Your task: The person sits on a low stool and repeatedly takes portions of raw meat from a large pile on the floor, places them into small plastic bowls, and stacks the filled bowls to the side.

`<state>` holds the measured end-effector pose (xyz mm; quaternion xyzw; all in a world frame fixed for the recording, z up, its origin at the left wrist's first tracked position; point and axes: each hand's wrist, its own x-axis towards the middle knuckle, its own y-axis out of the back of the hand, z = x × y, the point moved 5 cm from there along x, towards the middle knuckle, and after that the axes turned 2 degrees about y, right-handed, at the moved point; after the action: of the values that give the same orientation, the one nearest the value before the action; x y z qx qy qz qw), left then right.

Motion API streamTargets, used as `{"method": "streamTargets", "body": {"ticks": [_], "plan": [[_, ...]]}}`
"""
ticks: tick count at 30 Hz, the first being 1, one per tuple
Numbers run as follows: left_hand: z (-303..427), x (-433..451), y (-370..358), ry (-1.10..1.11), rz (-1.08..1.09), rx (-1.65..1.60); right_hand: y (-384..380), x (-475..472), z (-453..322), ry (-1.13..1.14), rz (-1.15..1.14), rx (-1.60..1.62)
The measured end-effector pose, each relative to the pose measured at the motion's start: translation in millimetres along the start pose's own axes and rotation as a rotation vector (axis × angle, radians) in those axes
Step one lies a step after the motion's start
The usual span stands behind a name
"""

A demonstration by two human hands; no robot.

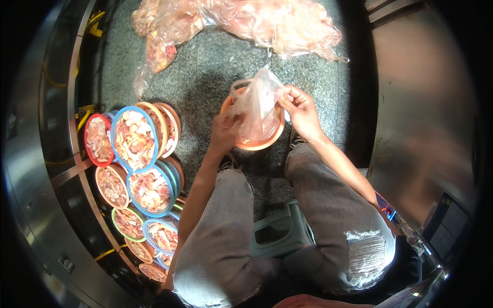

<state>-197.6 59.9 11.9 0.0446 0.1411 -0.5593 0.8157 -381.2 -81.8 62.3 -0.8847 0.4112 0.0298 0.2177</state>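
Between my hands is a translucent plastic bag, its top corner pointing away from me. My right hand pinches the bag's right edge between thumb and fingers. On the bag's left side, my left hand grips the plastic, its fingertips partly hidden. Below the bag stands an orange plastic basket on the floor between my feet; the bag covers most of its opening, so what it holds cannot be told.
Stacked plastic baskets of raw meat pieces stand on the left. Clear bags of raw meat lie on the tiled floor ahead. Beneath me is a green plastic stool. Metal cabinets flank the floor on both sides.
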Motion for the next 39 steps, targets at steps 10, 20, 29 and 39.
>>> {"method": "streamTargets", "body": {"ticks": [10, 20, 29, 39], "plan": [[16, -3, -3, 0.277, -0.012, -0.097, -16, -17, 24, -0.128, -0.13, -0.052], [3, -2, 7, 0.261, 0.069, -0.335, -9, -8, 21, -0.042, 0.058, -0.022], [15, 4, 21, -0.04, 0.175, 0.058, 11, -8, 2, 0.095, 0.208, -0.128], [18, 2, -83, -0.758, -0.092, 1.135, 64, -9, -16, 0.11, 0.567, -0.006]]}}
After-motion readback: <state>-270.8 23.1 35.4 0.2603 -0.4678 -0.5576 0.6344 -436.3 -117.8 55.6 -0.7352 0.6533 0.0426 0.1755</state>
